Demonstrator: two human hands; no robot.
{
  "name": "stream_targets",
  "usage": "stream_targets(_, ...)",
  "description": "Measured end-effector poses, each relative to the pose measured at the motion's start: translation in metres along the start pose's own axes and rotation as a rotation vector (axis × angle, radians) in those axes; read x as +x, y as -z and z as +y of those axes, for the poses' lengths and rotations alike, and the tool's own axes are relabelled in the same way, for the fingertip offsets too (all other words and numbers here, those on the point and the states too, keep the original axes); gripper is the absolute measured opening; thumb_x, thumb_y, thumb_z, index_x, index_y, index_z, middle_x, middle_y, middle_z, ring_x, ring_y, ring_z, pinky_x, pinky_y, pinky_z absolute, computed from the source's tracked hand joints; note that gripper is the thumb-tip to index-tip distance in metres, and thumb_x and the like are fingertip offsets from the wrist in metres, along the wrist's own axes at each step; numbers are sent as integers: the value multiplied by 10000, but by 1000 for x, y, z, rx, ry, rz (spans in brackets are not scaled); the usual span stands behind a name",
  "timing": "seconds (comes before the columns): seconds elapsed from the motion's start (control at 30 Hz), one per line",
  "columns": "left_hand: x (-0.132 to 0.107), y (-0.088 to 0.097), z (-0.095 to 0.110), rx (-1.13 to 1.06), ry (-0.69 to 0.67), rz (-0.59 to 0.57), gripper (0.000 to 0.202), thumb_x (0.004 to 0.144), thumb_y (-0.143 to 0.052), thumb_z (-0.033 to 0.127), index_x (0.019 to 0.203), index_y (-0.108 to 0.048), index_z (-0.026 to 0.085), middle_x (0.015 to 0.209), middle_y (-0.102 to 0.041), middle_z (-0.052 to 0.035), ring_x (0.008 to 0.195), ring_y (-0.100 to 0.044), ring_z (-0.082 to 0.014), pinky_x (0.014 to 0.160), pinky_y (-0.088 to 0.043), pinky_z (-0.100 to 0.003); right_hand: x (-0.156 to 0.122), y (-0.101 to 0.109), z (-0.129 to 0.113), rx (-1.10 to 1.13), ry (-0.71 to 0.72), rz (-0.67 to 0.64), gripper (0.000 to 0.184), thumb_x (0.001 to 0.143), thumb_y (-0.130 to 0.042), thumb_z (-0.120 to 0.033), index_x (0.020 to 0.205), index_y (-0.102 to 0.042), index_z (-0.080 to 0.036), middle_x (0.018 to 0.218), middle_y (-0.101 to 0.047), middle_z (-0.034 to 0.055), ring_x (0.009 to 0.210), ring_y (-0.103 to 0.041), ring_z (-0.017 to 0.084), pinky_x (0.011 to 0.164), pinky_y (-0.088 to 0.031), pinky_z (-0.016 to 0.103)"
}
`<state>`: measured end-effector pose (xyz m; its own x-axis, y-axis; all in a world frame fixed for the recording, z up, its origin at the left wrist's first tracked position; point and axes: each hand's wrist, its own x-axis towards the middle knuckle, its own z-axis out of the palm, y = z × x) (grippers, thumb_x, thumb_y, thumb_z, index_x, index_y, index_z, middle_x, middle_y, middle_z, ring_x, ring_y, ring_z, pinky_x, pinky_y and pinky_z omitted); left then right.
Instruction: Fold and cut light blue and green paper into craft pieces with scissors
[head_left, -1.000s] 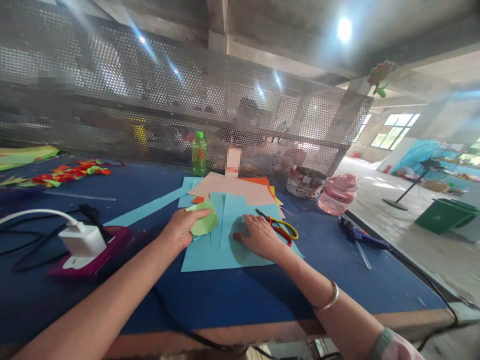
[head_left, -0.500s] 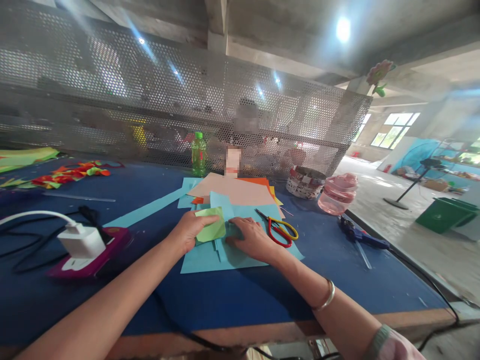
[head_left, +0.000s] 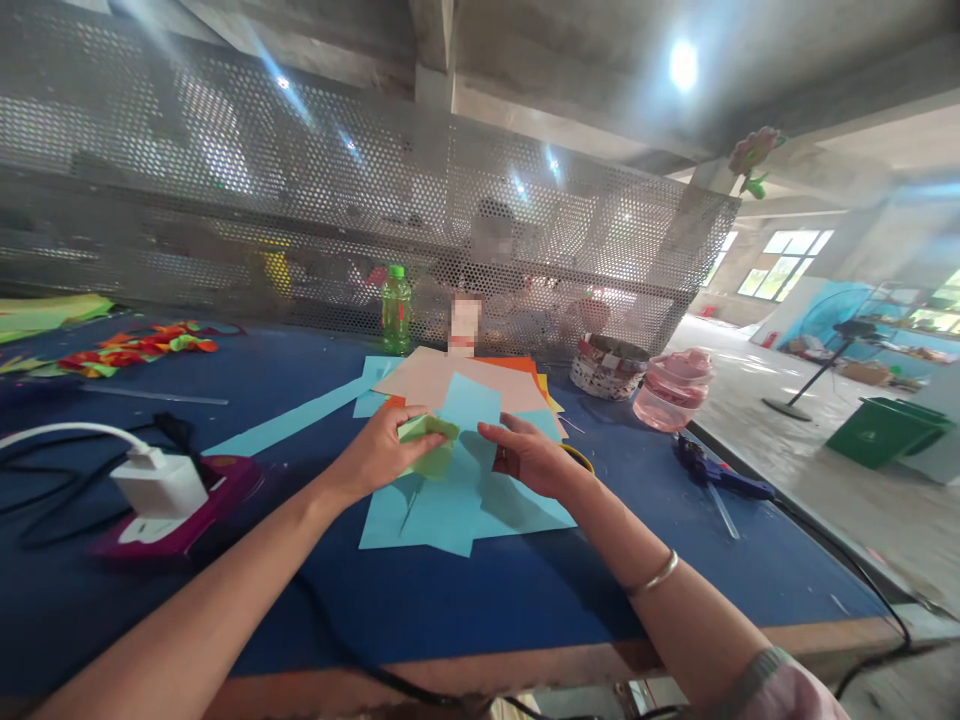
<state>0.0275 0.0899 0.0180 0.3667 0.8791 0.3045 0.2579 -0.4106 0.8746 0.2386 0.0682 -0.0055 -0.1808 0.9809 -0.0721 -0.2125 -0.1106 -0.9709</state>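
Note:
My left hand (head_left: 379,448) is closed on a piece of light green paper (head_left: 433,460), thumb on top, slightly bent and held over the blue sheets. Beside it, my right hand (head_left: 531,458) pinches the right edge of a light blue paper strip (head_left: 466,480), its thumb lying over the strip and the other fingers curled, partly hidden. Under both hands lies a larger light blue sheet (head_left: 525,520). Scissors (head_left: 581,460) rest behind my right hand, which hides most of them; part of a yellow handle shows.
Pale pink paper (head_left: 420,372) and orange paper (head_left: 517,366) lie beyond. A green bottle (head_left: 396,315), a round container (head_left: 609,368), a pink jug (head_left: 673,390) and a blue glue gun (head_left: 720,470) surround the work. A white charger (head_left: 161,485) sits at left.
My right hand has lifted and moved slightly right, now pinching the blue strip, which has shifted and turned. My left hand has raised and tilted the green paper. The scissors are now mostly covered.

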Motion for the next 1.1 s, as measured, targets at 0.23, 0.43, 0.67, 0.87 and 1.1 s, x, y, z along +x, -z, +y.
stream_targets(0.23, -6, -2, 6, -422, 269, -113, 286, 598, -810, 349, 831, -728, 206, 799, -751, -24, 709, -693, -214, 671, -563, -324, 2, -5, -2, 102, 85, 16, 439, 573, -837, -271, 954, -651, -161, 867, -720, 36, 767, -667, 170, 743, -536, 284)
stream_targets(0.43, -8, -4, 0, -536, 370, -159, 276, 562, -839, 308, 791, -749, 185, 785, -751, -71, 667, -696, -224, 638, -561, -330, 9, 2, -1, 228, 368, 338, 409, 563, -832, -268, 893, -599, -206, 881, -710, -1, 722, -658, 158, 701, -556, 310)
stream_targets(0.67, -6, -16, -10, -560, 338, -85, 253, 572, -829, 309, 780, -750, 188, 784, -751, -68, 687, -695, -226, 651, -550, -332, 8, 0, -4, 299, 424, 435, 412, 542, -836, -231, 845, -557, -213, 760, -670, -42, 614, -612, 105, 576, -532, 221)
stream_targets(0.87, 3, -2, -16, -133, 223, 238, 310, 546, -809, 383, 779, -757, 185, 825, -744, -56, 707, -676, -250, 602, -507, -306, 5, -3, -12, 267, 440, 383, 538, 595, -801, -289, 1055, -528, -235, 935, -674, 0, 741, -654, 143, 636, -536, 250)
stream_targets(1.1, 9, 21, -14, 247, 87, 251, 192, 618, -730, 380, 718, -760, 220, 672, -723, 5, 696, -661, -239, 640, -473, -272, 3, 22, -25, 115, 472, 559, 829, 628, -776, -369, 1327, -346, -248, 1103, -602, 42, 780, -630, 126, 581, -487, 198)
